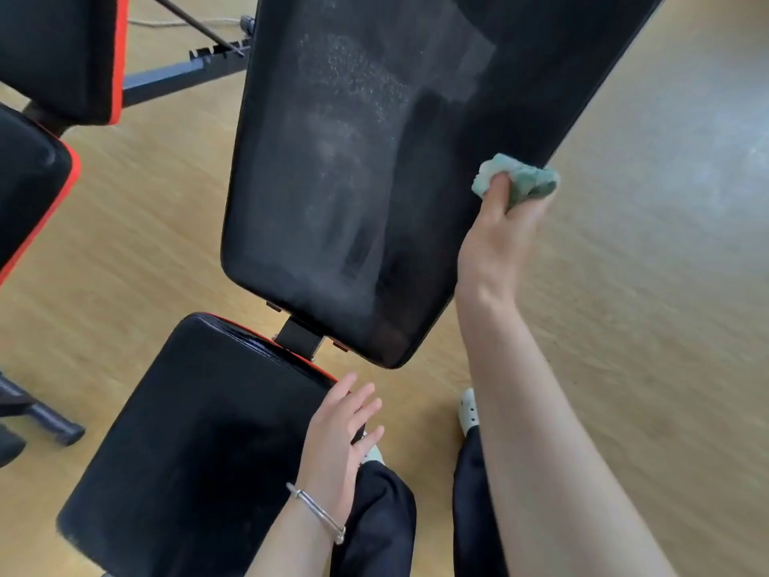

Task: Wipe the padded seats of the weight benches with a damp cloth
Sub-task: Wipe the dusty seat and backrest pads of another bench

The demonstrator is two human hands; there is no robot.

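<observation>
Nearest, at the bottom edge: two legs in loose black trousers [378,522], the toe of a pale perforated shoe [469,410] poking out past the right leg onto the light wooden floor [624,368].

Just left of the trousers, the left hand [339,443], a thin silver bangle [318,512] round its wrist. Fingers [363,396] straight and fanned apart, holding nothing, lying over the right rear corner of the flat black padded seat pad [199,431] with its red piping. Cannot tell whether pressing down or only hovering there.

Farther up on the right, at the end of a bare forearm [541,431], the right hand [497,239]. Fingers curled tight round a bunched pale-green cloth [520,179], thumb on the near side. Cloth held against the right edge of the long black padded backrest [353,160], roughly halfway along its visible length.

Backrest tilted up and away from the seat pad, joined to it by a black metal bracket [299,337]. Across the middle of the padding, pale streaks and a patch of fine specks; beside them, toward the cloth, a darker, plain band.

Farther off at the left, a second bench [54,56] with the same black pads and red trim, standing well apart. Between it and the backrest, a black notched steel rail [187,72]. At the very top, a pale cable [174,22] on the floor.
</observation>
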